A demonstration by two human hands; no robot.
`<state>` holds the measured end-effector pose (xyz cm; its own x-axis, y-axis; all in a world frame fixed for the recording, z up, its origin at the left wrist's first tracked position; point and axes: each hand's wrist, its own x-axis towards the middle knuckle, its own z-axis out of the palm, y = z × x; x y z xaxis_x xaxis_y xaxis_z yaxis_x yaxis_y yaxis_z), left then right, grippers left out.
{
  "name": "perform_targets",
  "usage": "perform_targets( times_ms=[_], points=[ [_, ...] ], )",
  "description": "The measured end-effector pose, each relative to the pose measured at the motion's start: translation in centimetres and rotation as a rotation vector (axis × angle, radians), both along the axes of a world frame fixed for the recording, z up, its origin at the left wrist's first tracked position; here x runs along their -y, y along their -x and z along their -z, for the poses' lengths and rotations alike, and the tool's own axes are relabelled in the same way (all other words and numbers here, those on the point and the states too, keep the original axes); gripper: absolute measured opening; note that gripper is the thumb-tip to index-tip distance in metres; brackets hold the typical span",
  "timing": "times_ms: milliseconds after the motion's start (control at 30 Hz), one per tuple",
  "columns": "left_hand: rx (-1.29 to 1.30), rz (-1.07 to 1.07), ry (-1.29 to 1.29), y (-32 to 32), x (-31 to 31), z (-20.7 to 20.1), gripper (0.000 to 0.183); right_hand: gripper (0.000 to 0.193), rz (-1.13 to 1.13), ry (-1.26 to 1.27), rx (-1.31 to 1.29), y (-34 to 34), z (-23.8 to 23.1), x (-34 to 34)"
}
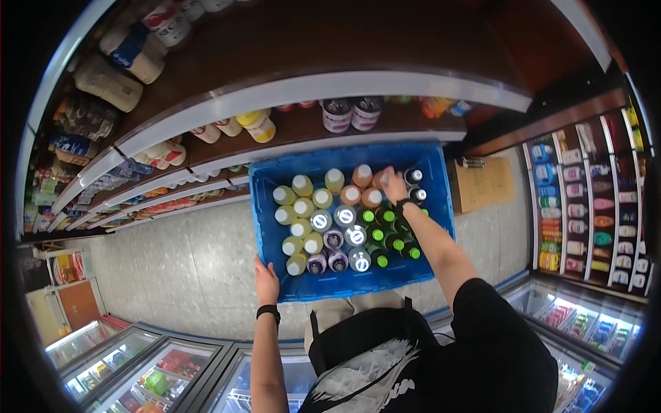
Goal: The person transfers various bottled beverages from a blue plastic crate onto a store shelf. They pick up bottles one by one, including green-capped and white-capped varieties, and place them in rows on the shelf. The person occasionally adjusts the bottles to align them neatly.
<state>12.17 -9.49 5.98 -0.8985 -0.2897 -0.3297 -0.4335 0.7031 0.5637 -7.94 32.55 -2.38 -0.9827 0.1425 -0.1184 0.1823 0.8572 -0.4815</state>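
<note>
A blue plastic crate [351, 288] full of upright drink bottles is in front of me. My left hand [267, 281] holds its near left corner from outside. My right hand [394, 186] reaches in at the far side, its fingers closed round the top of a pink-orange drink bottle, mostly hidden by the hand. Beside it stand other pink-orange bottles [362, 175] with pale caps. Yellow bottles [300, 207] fill the left side. Clear bottles [355, 235] and dark purple bottles [337, 260] sit mid-crate, green-capped bottles [394, 243] at the right.
A dark brown shelf [330, 48] with white edging rises beyond the crate; two purple-labelled jars [351, 114] and a yellow bottle [256, 126] stand on its lower level. A cardboard piece [485, 184] lies right of the crate. Glass-topped freezers [172, 368] stand behind me. Stocked shelves [585, 199] line the right.
</note>
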Motion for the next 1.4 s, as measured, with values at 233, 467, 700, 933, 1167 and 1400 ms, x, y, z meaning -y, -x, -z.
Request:
perform_targets(
  times_ms=[233,467,700,933,1167,1400],
  points=[
    [-0.065,-0.093,-0.407,0.9,1.7,2.1,0.054,0.045,-0.052,0.066,0.108,-0.3,-1.3,-2.0],
    [0.058,-0.185,-0.303,0.2,2.7,3.1,0.051,0.033,-0.984,0.250,0.552,1.1,-28.6,7.0],
    [0.036,-0.176,-0.283,0.8,2.1,1.2,0.052,0.029,-0.505,0.794,-0.339,14.8,-42.2,17.0],
    [0.038,-0.181,-0.444,1.3,2.2,0.5,0.053,0.043,-0.595,-0.171,-0.756,34.1,-45.8,21.8],
    [0.015,-0.177,-0.477,1.3,2.9,0.0,0.056,0.045,-0.586,-0.079,-0.409,35.4,-46.4,22.3],
    [-0.084,-0.111,-0.617,0.9,2.5,2.6,0.055,0.046,-0.536,1.223,-0.106,30.6,-44.0,8.7]
  ],
)
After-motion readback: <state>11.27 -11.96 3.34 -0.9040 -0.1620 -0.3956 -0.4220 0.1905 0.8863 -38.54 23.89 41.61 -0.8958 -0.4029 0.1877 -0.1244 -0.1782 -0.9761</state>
